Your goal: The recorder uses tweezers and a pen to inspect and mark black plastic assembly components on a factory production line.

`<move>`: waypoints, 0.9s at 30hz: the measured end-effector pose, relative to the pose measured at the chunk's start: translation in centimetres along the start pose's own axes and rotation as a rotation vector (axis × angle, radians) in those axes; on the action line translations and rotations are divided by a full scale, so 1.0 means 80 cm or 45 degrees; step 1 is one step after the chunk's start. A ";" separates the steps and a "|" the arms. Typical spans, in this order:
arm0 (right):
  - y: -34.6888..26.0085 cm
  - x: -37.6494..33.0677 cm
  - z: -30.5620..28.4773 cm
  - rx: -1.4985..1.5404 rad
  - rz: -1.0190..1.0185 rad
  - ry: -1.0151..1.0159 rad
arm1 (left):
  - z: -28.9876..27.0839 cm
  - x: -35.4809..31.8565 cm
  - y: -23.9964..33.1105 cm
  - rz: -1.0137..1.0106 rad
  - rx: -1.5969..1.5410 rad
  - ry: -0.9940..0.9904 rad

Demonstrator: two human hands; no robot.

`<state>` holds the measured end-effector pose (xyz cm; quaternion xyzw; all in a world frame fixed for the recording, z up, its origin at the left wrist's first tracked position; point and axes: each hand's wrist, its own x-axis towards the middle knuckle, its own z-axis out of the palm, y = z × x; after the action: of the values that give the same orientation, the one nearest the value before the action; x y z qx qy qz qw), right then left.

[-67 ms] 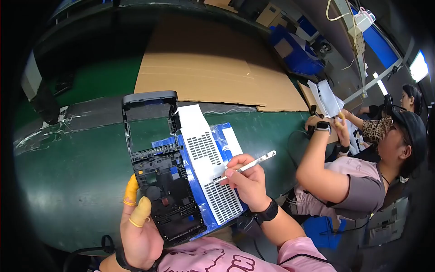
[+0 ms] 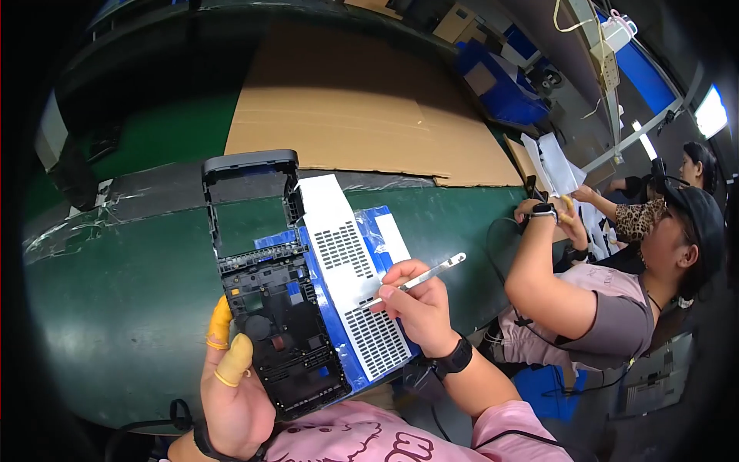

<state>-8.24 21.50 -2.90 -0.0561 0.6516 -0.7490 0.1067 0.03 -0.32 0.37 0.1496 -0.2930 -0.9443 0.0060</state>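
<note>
My left hand (image 2: 237,412) grips the lower left edge of a black plastic housing (image 2: 296,366), with yellow finger cots on the thumb and a finger. The housing has an open rectangular frame at its far end and ribbed, moulded details inside. My right hand (image 2: 422,312) pinches metal tweezers (image 2: 445,266) over a white sheet (image 2: 327,204). Their tips point at the gap between two grids of small dark rectangles on the sheet; whether they hold a piece I cannot tell. Under the sheet lies a blue taped board (image 2: 356,376), which the housing partly overlaps.
Large flat cardboard (image 2: 346,131) covers the far part of the green table (image 2: 115,292). At the right, a co-worker in a cap (image 2: 600,308) handles items by white paper (image 2: 550,165). A blue bin (image 2: 500,88) stands at the back right.
The housing and my left hand have shifted slightly left and away from me. The tweezers have turned a little in my right hand. The co-worker's hands have moved slightly.
</note>
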 end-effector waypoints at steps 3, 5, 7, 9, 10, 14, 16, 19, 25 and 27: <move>0.001 0.002 -0.008 -0.026 -0.020 -0.037 | 0.005 -0.001 -0.009 0.013 -0.053 0.003; 0.001 0.000 -0.003 -0.013 -0.013 -0.017 | 0.006 0.000 -0.007 0.005 -0.065 0.007; -0.001 0.000 -0.002 -0.039 0.000 -0.009 | 0.008 0.000 -0.005 0.006 -0.079 0.005; -0.003 -0.001 -0.001 -0.053 -0.005 -0.011 | 0.010 -0.002 -0.003 0.003 -0.095 0.010; -0.003 0.000 0.000 -0.066 -0.009 -0.010 | 0.010 -0.001 -0.003 0.008 -0.096 0.011; -0.002 0.002 0.000 -0.080 -0.005 -0.023 | 0.006 0.001 -0.004 -0.009 -0.112 0.025; -0.003 0.002 0.000 -0.067 0.010 -0.030 | 0.004 0.001 -0.005 -0.017 -0.112 0.033; -0.001 0.003 -0.001 -0.048 -0.002 -0.028 | 0.005 0.000 -0.006 -0.010 -0.114 0.018; -0.007 0.002 0.000 -0.106 0.035 -0.029 | 0.005 0.003 -0.007 0.019 -0.127 0.001; -0.009 -0.001 -0.003 -0.039 0.014 -0.041 | 0.005 0.003 -0.007 0.003 -0.163 -0.037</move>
<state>-8.25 21.82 -2.23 -0.0663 0.6615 -0.7373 0.1203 -0.27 0.32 0.33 0.1348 -0.2323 -0.9632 0.0123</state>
